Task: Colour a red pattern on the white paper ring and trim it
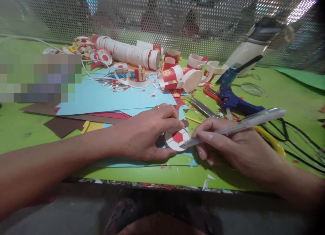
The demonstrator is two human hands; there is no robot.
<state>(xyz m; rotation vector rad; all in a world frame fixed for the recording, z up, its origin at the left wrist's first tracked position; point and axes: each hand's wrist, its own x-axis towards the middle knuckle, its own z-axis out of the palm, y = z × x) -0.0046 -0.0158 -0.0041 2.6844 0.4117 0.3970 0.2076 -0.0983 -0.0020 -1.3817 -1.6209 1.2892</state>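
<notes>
A small round white paper disc with a red patch and drawn lines, like a football pattern, lies on blue paper near the table's front edge. My left hand grips this disc by its left rim, thumb in front and fingers behind. A clear pen is pinched in my right hand, its tip on the lower right of the disc. Under my left hand are sheets of blue paper, with red, brown and yellow sheets below.
Behind lie a long row of nested white paper cups, cut red-and-white cups and paper scraps. At right are a blue glue gun, scissors, an orange cutter, black cords and a white bottle. A perforated panel bounds the back.
</notes>
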